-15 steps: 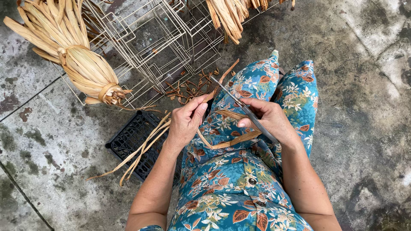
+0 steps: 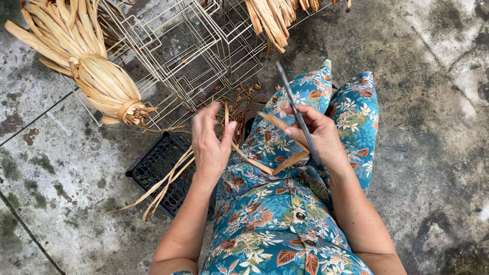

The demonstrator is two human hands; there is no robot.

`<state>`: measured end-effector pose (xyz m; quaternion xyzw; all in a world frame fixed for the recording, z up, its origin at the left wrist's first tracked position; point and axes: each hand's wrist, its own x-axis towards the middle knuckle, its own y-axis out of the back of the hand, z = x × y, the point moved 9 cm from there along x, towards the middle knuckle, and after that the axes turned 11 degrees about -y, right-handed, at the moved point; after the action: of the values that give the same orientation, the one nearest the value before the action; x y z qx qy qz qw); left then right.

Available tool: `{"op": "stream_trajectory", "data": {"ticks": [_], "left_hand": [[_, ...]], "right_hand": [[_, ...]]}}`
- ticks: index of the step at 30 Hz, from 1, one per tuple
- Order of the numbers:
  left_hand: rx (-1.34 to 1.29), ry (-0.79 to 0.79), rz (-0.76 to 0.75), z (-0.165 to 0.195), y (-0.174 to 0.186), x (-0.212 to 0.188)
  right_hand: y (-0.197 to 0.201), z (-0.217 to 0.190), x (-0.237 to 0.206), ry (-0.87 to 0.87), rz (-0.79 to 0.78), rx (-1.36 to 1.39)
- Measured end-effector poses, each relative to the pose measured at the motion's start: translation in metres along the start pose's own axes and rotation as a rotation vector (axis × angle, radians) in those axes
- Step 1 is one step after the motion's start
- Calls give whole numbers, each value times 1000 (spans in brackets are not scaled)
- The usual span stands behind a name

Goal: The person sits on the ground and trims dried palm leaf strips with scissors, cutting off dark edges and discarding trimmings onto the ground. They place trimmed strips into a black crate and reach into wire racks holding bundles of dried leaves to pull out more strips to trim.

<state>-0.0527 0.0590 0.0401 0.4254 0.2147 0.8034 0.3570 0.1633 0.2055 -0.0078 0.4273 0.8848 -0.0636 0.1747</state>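
Note:
My left hand [image 2: 211, 142] pinches thin tan dried leaf strips [image 2: 168, 183] that trail down-left across a black plastic crate [image 2: 158, 170]. My right hand [image 2: 318, 135] grips a long dark slender blade [image 2: 295, 109] that points up and away, and it also holds a tan leaf strip [image 2: 285, 162] that loops between both hands over my lap. I sit on the floor in blue floral clothing [image 2: 285, 214].
A tied bundle of dried leaves [image 2: 86, 71] lies at the upper left. Stacked white wire frames [image 2: 198, 51] stand on the concrete floor ahead. More dried leaves [image 2: 275, 15] hang at the top. Brown leaf scraps [image 2: 239, 99] lie near my knees.
The blade in my right hand has swung up to point further away. My left hand has shifted slightly left along the strips.

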Motion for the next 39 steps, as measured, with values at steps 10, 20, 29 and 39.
{"op": "stream_trajectory", "data": {"ticks": [10, 20, 29, 39], "left_hand": [[-729, 116, -463, 69, -87, -48], [-646, 514, -52, -74, 70, -37], [477, 361, -176, -26, 246, -52], [565, 436, -506, -182, 68, -146]], "right_hand": [[-25, -19, -9, 230, -2, 51], [40, 2, 11, 180, 150, 350], [70, 32, 24, 205, 218, 464], [75, 42, 26, 205, 221, 489]]}}
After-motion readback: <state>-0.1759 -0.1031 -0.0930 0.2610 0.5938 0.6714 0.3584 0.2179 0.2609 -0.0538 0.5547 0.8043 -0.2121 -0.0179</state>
